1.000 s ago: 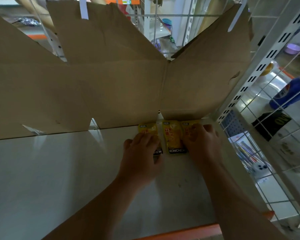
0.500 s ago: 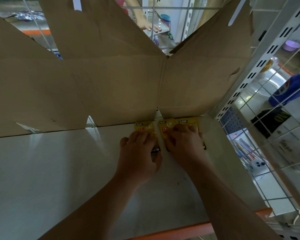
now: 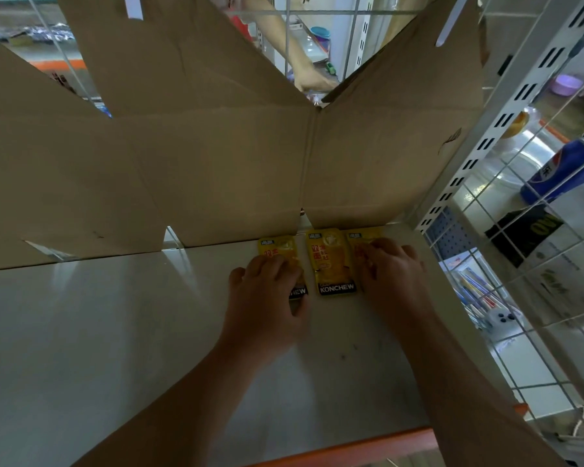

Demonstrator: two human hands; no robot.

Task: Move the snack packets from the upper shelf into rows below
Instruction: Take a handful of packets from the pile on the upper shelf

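to square the row well, slide each outer packet with flat fingers until its sides run parallel to the middle packet point(image 3: 331, 261) and its top meets the cardboard point(image 3: 216, 163), keeping the gaps even. the left hand point(image 3: 267, 298) lies on the left packet point(image 3: 279, 246) and the right hand point(image 3: 395, 281) on the right packet point(image 3: 364, 237), at the back of the white shelf point(image 3: 115, 332). neither grip is clamped: the fingers lie spread, nearly straight, pressing down.

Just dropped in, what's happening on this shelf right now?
A person is lining up three yellow snack packets in a row on the white shelf, against the cardboard at the back. The left hand rests on the left packet, the right hand on the right packet; the middle packet lies uncovered between them.
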